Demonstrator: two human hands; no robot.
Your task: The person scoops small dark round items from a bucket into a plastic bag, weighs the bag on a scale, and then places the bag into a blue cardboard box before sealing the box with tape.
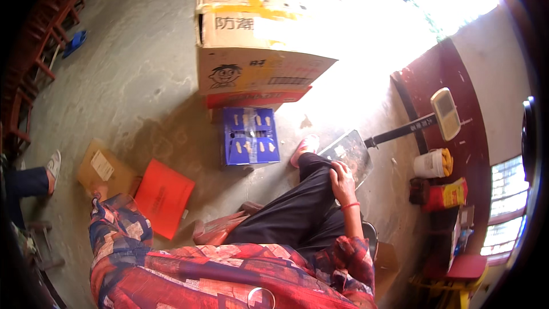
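Observation:
My left hand (101, 190) reaches out at the left, at the near edge of a brown cardboard box (116, 174) with a white label. It is small and blurred, and its grip on the box cannot be made out. Beside that box, a flat red box (164, 197) lies on the floor. My right hand (342, 180) rests on my knee in dark trousers, holding nothing. Ahead of me sits a blue carton (251, 153) closed with clear tape. Behind it a large taped cardboard carton (257, 68) stands above a red one (257, 98).
A platform scale (349, 154) with a display on a post (446, 113) is right of my knee. Wooden stools (45, 66) and a blue slipper (75, 43) are left. Another person's foot (52, 174) shows nearby. A white bucket (429, 164) stands by the wall.

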